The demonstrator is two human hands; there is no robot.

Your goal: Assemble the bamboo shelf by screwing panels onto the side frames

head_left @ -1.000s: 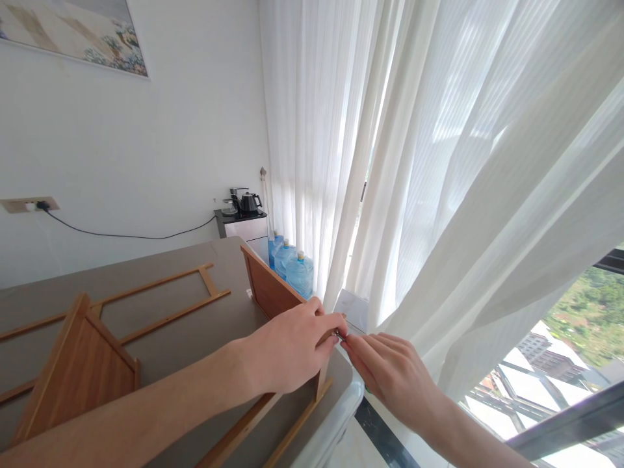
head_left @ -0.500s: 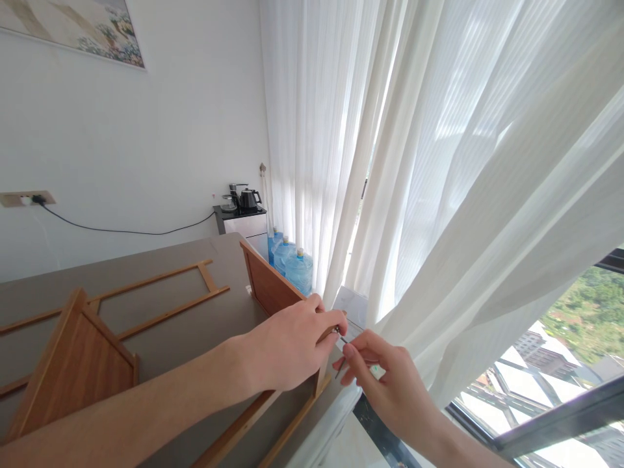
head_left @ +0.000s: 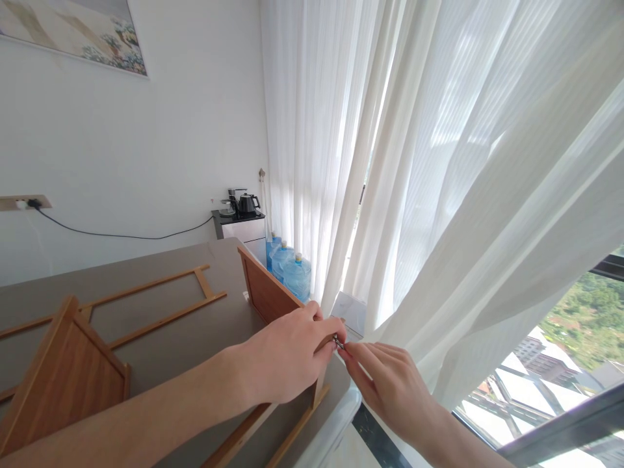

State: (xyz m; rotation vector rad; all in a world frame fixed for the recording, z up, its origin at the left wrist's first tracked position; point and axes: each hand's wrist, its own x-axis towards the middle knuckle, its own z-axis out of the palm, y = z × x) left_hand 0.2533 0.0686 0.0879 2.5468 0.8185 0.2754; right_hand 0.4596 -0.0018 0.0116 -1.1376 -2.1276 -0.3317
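Observation:
My left hand [head_left: 285, 357] is wrapped over the near end of an upright brown wooden panel [head_left: 268, 286], which stands on the grey table [head_left: 156, 300]. At that end my right hand [head_left: 390, 374] pinches a thin metal hex key [head_left: 340, 343], its tip by a small metal fitting between the two hands. Most of the hex key is covered by my fingers. Below the hands, slim wooden rails [head_left: 241, 434] lie on the table and meet the panel's lower edge. A second wooden panel [head_left: 73, 383] stands tilted at the left, beside my left forearm.
A ladder-like wooden frame [head_left: 168, 319] lies flat on the table. Beyond the table's far edge are a cabinet [head_left: 244, 230] with a black kettle [head_left: 248, 203] and large blue water bottles [head_left: 297, 276]. White curtains [head_left: 429, 195] hang close on the right.
My right hand has turned and its fingers have closed nearer the fitting, covering more of the hex key. My left hand keeps its hold on the panel. The view has shifted slightly.

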